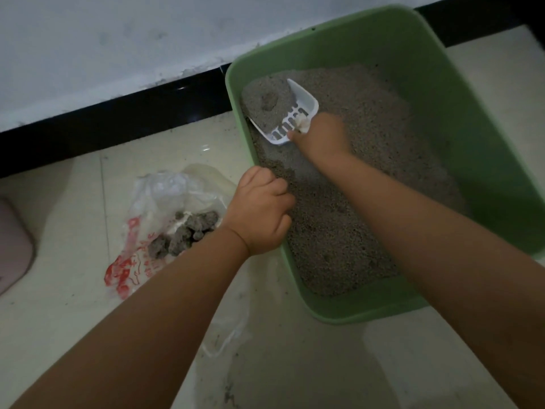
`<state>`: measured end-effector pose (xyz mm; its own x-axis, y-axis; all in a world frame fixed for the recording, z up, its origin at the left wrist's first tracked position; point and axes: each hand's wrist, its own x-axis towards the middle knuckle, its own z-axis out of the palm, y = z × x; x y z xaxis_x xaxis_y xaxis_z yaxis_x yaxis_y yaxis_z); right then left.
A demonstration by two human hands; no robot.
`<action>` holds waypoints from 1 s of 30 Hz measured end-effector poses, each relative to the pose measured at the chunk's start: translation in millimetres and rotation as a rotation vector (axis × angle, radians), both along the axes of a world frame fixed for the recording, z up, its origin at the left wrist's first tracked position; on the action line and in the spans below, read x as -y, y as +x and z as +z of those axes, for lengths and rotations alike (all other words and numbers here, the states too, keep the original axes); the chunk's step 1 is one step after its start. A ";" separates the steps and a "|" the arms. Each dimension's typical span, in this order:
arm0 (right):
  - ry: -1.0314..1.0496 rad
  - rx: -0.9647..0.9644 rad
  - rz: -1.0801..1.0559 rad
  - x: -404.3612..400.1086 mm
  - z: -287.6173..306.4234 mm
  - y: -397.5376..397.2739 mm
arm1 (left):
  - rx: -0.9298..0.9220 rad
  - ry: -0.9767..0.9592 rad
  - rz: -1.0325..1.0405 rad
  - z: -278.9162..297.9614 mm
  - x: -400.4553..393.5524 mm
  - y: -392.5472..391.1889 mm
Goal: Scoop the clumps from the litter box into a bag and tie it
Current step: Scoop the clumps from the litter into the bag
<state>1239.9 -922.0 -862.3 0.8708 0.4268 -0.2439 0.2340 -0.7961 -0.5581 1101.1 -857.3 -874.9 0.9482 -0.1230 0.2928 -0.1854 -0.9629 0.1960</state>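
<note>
While right hand point(320, 134) grips scoop point(287, 113) heaped with litter, left hand point(259, 211) clamps litter box point(486, 160) rim; sideways tilt risks spilling short of bag point(165, 208).

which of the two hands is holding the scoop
The right hand: it grips the white scoop in the litter. The left hand grips the green box's rim beside the bag.

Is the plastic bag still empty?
No: the plastic bag on the floor left of the litter box already holds several grey clumps.
</note>
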 end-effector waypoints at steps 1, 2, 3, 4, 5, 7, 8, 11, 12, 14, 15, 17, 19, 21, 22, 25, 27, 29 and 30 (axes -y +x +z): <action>0.023 0.010 0.008 2.2 -2.3 -0.7 | 0.000 0.003 -0.002 0.0 -0.3 0.2; 0.052 0.014 0.020 5.0 -3.8 -1.5 | -0.003 0.006 -0.001 -0.1 -0.4 -0.1; 0.094 0.009 0.026 7.8 -5.2 -2.7 | -0.007 0.008 0.002 -0.1 -0.4 -0.5; 0.148 -0.003 0.018 10.2 -6.1 -4.4 | -0.013 0.011 0.005 -0.1 -0.5 -0.9; 0.208 -0.023 -0.004 12.8 -6.5 -6.7 | -0.022 0.015 0.009 0.5 -0.2 -1.4; 0.318 -0.062 -0.061 20.4 -2.2 -10.9 | -0.047 0.042 0.018 3.2 0.6 -2.1; 0.351 -0.075 -0.084 26.8 2.4 -11.6 | -0.060 0.060 0.024 5.0 0.7 -2.0; 0.384 -0.088 -0.123 60.3 19.4 -8.0 | -0.110 0.107 0.028 10.7 2.5 -2.8; 0.367 -0.077 -0.113 74.3 24.2 -6.2 | -0.121 0.121 0.030 12.2 3.2 -3.1; 0.294 -0.047 -0.054 101.8 31.0 -6.2 | -0.148 0.140 0.031 14.7 4.1 -3.6; 0.260 -0.034 -0.018 114.0 33.1 -8.3 | -0.164 0.141 0.030 15.9 5.1 -4.2; 0.246 -0.016 -0.013 134.8 35.2 -11.1 | -0.192 0.136 0.032 17.9 6.6 -4.6; 0.252 -0.021 -0.055 152.6 37.2 -10.7 | -0.218 0.141 0.034 20.2 7.9 -5.3; 0.144 -0.014 -0.003 170.6 41.4 -8.9 | -0.224 0.147 0.044 20.9 9.7 -6.4; 0.061 -0.013 0.047 180.5 43.2 -7.7 | -0.221 0.151 0.049 20.6 10.4 -6.9; -0.102 -0.065 0.167 203.9 49.5 -7.2 | -0.203 0.142 0.076 18.8 12.4 -10.0; -0.150 -0.102 0.202 208.7 51.9 -6.6 | -0.178 0.121 0.084 18.1 13.7 -12.3; -0.170 -0.109 0.228 207.7 51.6 -5.7 | -0.153 0.115 0.093 19.2 15.6 -14.4; -0.171 -0.109 0.242 206.9 51.0 -6.0 | -0.144 0.116 0.098 20.1 16.8 -15.6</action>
<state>1233.9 -1128.9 -811.4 0.7139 0.5631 -0.4163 0.3742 -0.8092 -0.4529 1085.5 -874.1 -854.8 0.9883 -0.0532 0.1426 -0.0679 -0.9926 0.1007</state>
